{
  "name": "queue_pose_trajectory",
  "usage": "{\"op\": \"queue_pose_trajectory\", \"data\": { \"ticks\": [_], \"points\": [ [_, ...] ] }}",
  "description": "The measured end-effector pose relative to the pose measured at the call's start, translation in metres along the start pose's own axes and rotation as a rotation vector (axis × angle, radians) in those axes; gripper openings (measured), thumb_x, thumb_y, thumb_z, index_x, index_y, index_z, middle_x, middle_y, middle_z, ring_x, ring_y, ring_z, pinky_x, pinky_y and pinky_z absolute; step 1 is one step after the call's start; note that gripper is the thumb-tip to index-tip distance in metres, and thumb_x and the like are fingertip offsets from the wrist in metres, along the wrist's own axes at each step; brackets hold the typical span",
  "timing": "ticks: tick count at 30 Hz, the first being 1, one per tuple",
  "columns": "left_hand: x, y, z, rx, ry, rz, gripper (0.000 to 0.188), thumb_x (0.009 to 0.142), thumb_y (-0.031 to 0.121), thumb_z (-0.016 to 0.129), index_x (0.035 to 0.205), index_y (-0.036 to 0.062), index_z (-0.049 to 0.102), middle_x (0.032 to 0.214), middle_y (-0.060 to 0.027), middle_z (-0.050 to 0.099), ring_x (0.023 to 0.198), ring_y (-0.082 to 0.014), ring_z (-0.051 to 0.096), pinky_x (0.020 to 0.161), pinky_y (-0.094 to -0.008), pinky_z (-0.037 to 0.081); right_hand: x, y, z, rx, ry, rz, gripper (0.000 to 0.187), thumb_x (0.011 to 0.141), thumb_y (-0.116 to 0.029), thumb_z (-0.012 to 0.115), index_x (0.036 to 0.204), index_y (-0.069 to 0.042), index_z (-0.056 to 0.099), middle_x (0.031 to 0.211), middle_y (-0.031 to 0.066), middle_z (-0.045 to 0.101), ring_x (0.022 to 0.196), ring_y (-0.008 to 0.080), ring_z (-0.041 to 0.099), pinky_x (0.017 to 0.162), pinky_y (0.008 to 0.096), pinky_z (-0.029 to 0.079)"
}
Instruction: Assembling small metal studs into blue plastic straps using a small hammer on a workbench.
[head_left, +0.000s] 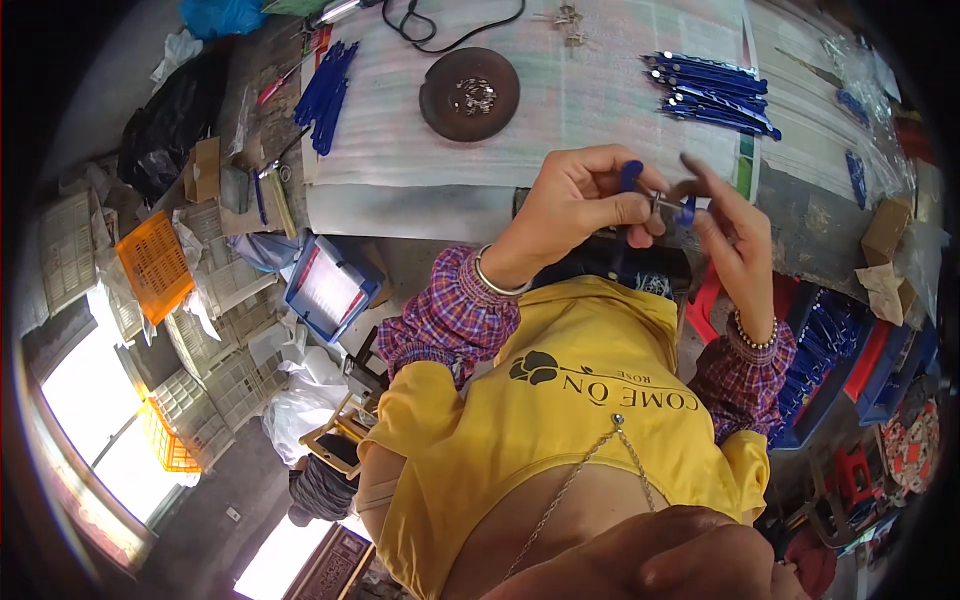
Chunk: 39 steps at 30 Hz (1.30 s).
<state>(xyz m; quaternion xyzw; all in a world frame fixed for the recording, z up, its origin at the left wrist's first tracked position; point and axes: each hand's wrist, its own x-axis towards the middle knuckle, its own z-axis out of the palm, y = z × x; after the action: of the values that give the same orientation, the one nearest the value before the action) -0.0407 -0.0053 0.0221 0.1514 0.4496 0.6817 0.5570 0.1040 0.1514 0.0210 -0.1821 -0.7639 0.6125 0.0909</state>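
Above the near edge of the worktable, my two hands meet. My left hand (592, 200) is closed, pinching a slim blue strip (631, 176) that stands up between thumb and fingers. A short thin metal piece (668, 204) spans the gap between the hands. My right hand (738, 228) pinches a small blue piece (688, 212) at its other end, index finger raised and blurred. Whether the blue parts are joined is hidden by the fingers. Beyond them a round dark dish (440, 112) holds many small shiny metal parts.
Slim blue strips lie in a bundle (326, 96) at the table's left, and a pile with silver round ends (712, 98) lies at the right. A black cord (432, 44) curls at the back. Blue crates (806, 425) stand at right, and a blue tray (316, 300) at left.
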Motion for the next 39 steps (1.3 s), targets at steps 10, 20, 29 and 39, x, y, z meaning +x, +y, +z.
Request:
{"op": "queue_pose_trajectory", "data": {
  "ticks": [10,20,29,39],
  "points": [
    [0.003,-0.013,-0.005,0.103,-0.010,0.300,0.032,0.080,-0.007,0.061,0.112,-0.0038,0.057,0.088,-0.0109,0.066,0.082,-0.0157,0.066,0.074,-0.0272,0.054,-0.030,0.035,0.028,0.331,-0.038,0.307,0.023,0.094,-0.013,0.054,0.104,0.006,0.063,0.090,0.0024,0.064,0.085,0.0091,0.057,0.076,0.0221,0.044],
    [-0.017,-0.021,-0.028,0.178,0.109,0.427,0.030,0.076,-0.005,0.067,0.105,-0.0011,0.059,0.101,-0.0069,0.062,0.097,-0.0135,0.059,0.084,-0.0269,0.050,-0.023,0.031,0.070,0.398,-0.118,0.341,0.023,0.095,-0.013,0.053,0.104,0.006,0.063,0.093,0.0034,0.064,0.086,0.0103,0.060,0.079,0.0257,0.050],
    [-0.037,-0.030,-0.046,0.072,0.162,0.453,0.027,0.076,-0.006,0.066,0.101,-0.0006,0.058,0.102,-0.0059,0.060,0.099,-0.0125,0.057,0.083,-0.0260,0.048,-0.015,0.026,0.089,0.366,-0.163,0.362,0.022,0.095,-0.013,0.053,0.103,0.005,0.063,0.093,0.0031,0.064,0.083,0.0107,0.062,0.078,0.0261,0.053],
    [-0.066,-0.015,-0.071,0.062,0.305,0.465,0.030,0.079,-0.005,0.064,0.108,-0.0012,0.057,0.101,-0.0051,0.060,0.093,-0.0118,0.058,0.080,-0.0257,0.050,0.006,0.010,0.116,0.314,-0.344,0.397,0.019,0.092,-0.012,0.057,0.099,0.005,0.062,0.085,0.0054,0.065,0.075,0.0097,0.061,0.069,0.0231,0.051]
  ]
}}
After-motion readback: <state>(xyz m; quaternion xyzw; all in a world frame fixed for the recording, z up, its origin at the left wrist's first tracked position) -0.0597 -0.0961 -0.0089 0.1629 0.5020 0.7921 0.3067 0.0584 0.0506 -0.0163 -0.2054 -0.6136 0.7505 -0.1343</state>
